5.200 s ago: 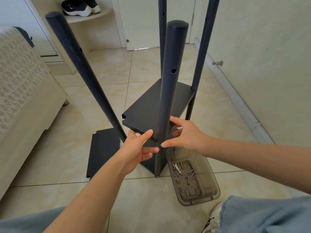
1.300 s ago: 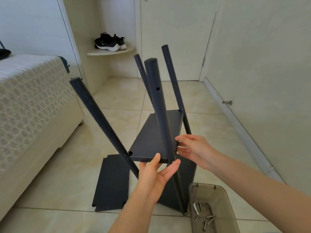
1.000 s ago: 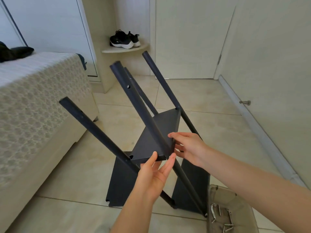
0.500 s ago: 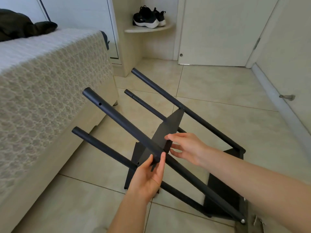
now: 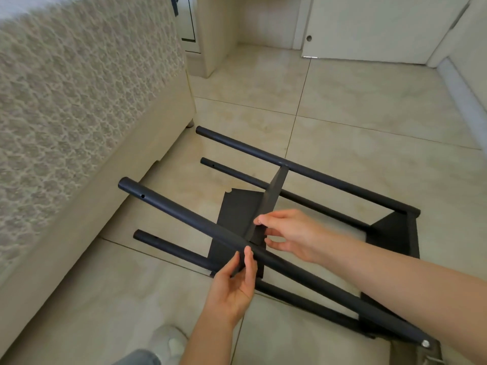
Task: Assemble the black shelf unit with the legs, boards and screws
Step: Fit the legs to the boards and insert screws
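Note:
The black shelf unit lies tipped on its side on the tile floor, its several legs pointing left towards the bed. The nearest leg (image 5: pixel 184 219) crosses in front of the middle board (image 5: pixel 275 188), which stands on edge. My left hand (image 5: pixel 234 285) reaches up from below, its fingers holding the board's near corner beside that leg. My right hand (image 5: pixel 290 233) pinches the same corner from the right. The end board (image 5: pixel 395 233) joins the legs at the right. A loose black board (image 5: pixel 237 212) lies flat on the floor beneath. A screw head (image 5: pixel 424 343) shows at the near leg's end.
A bed (image 5: pixel 79 114) with a patterned cover runs along the left, close to the leg tips. A closed white door (image 5: pixel 369 27) and a wall stand at the back and right. My shoe (image 5: pixel 168 341) is at the bottom edge. A corner of the screw tray (image 5: pixel 432 360) shows bottom right.
The shelf unit has tipped from upright down to the left until it lies on its side by the bed. Both hands stayed at the middle board's near corner throughout.

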The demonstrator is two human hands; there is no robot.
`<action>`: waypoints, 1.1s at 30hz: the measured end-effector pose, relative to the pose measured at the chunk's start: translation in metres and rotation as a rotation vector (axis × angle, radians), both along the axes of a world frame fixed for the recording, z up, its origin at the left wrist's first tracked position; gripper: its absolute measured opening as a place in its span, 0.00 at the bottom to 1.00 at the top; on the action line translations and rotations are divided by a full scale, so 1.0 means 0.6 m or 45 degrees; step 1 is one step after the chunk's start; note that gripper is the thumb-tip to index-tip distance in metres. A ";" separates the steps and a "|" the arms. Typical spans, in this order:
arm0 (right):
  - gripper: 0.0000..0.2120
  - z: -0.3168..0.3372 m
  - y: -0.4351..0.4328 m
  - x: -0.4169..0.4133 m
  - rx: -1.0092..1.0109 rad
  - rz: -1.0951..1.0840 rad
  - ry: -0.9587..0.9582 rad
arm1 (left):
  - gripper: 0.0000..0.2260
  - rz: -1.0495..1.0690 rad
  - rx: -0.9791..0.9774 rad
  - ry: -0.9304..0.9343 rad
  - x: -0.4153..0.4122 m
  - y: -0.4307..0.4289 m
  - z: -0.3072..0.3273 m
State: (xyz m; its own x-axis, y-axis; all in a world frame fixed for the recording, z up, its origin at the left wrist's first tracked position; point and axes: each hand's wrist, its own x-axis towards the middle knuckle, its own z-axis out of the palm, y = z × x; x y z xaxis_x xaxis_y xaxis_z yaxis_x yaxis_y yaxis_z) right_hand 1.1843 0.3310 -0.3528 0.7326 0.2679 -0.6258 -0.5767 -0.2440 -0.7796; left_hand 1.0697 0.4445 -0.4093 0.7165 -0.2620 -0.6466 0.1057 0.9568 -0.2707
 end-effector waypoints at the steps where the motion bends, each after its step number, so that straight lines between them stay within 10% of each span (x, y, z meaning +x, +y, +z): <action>1: 0.04 -0.006 0.002 0.001 0.004 -0.004 0.011 | 0.19 0.006 0.000 0.010 0.000 0.001 -0.004; 23: 0.05 -0.057 0.015 -0.003 0.126 0.036 0.110 | 0.13 -0.374 0.442 0.224 -0.001 0.040 0.009; 33: 0.06 -0.037 0.017 -0.009 0.085 0.011 0.119 | 0.07 -1.839 2.065 -0.074 0.023 0.102 0.121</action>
